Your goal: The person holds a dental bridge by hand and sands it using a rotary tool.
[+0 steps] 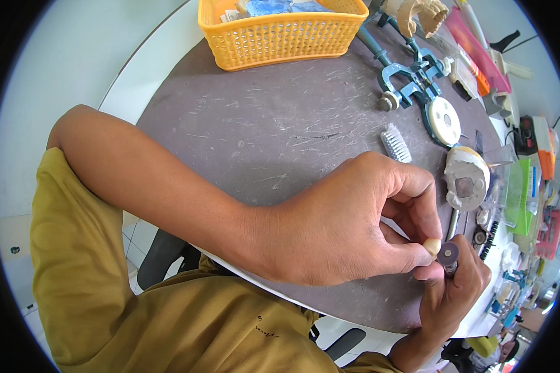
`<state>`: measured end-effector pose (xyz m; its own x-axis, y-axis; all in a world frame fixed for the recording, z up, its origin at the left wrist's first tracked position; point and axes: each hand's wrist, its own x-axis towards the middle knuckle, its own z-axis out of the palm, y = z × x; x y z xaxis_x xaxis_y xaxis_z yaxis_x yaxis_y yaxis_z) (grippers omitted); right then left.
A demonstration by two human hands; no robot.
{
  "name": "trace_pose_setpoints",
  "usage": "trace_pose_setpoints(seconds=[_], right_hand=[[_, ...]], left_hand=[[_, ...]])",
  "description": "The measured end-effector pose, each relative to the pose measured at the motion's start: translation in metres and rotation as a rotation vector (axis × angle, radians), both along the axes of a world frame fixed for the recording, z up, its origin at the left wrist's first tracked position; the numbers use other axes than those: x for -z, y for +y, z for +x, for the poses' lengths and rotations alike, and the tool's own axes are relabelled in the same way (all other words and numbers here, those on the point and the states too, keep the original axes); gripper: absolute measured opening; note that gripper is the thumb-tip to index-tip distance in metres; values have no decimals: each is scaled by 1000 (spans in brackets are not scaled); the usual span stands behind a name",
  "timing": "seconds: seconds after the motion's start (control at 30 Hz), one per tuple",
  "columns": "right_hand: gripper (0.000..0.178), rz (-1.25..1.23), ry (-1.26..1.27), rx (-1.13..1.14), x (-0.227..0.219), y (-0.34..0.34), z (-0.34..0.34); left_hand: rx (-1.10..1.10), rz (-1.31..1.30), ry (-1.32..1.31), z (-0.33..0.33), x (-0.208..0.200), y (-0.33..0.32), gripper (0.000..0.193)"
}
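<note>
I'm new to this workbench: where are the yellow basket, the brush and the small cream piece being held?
Cream piece [432, 245]: head view, its visible middle.
Brush [396, 144]: head view, its bristles.
Yellow basket [283, 45]: head view, its front wall.

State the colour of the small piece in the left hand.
Cream; the small piece shows best in the head view.

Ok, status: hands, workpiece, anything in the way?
Left hand pinches small cream piece; right hand grips round-headed tool. Piece close beside tool's head, contact unclear. Brush on table beyond left hand, not between them.
</note>
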<state>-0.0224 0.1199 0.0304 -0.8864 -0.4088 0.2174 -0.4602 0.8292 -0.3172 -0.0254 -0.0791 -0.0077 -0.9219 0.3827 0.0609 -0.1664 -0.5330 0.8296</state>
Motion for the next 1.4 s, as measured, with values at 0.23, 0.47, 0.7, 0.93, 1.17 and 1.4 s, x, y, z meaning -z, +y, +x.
trace_pose_setpoints(seconds=[0.23,0.47,0.7,0.93,1.17,1.4], right_hand=[[67,6,12,3,0,-1,0],[66,7,17,-7,1,0,0],[66,-2,-8,15,0,-1,1],[66,13,3,9,0,1,0],[67,3,7,-2,0,1,0],[58,-26,-32,14,0,-2,2]], left_hand=[[1,-7,12,0,0,0,13],[1,4,16,0,1,1,12],[6,22,20,0,3,2,12],[18,49,7,0,3,2,11],[21,35,4,1,2,1,11],[33,34,-3,1,1,1,13]])
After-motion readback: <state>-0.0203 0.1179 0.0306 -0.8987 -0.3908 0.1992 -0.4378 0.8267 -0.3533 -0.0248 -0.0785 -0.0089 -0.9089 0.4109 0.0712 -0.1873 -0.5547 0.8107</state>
